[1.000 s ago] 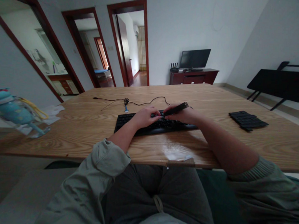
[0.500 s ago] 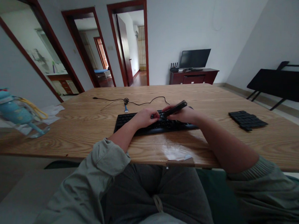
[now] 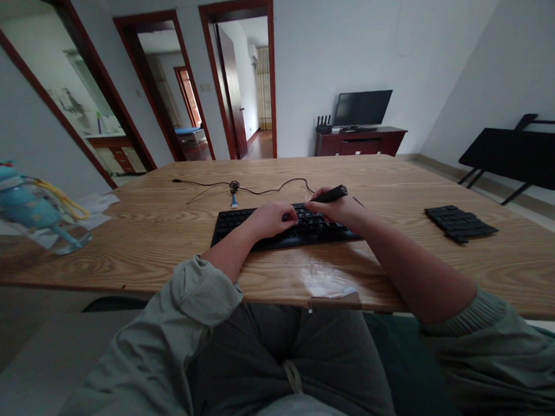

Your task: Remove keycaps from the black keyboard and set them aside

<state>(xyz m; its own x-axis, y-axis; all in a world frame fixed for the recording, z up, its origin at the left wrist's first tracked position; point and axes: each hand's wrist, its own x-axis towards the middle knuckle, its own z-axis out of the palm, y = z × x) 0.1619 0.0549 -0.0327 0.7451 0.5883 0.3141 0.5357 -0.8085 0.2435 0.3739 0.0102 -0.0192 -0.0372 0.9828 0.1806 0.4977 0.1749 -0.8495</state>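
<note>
A black keyboard point(image 3: 233, 222) lies on the wooden table in front of me, several of its keycaps gone at the right part. My left hand point(image 3: 273, 220) rests over its middle, thumb and fingers curled into a pinch; whatever they hold, if anything, is hidden. Over the right part of the keyboard, my right hand point(image 3: 337, 210) is closed around a black-handled tool point(image 3: 330, 194), tilted with its thick end up to the right. Its working end, low by the keys, is too small to make out.
Loose black keycaps point(image 3: 460, 222) lie in rows at the right of the table point(image 3: 163, 252). Behind the keyboard runs a black cable point(image 3: 271, 194), knotted, with a blue connector point(image 3: 234, 202). A light-blue bottle point(image 3: 19, 204) and papers point(image 3: 98, 211) are at the left edge.
My right hand has tilted and shifted slightly, bringing the tool's handle flatter and farther from me. My left hand has stayed nearly where it was.
</note>
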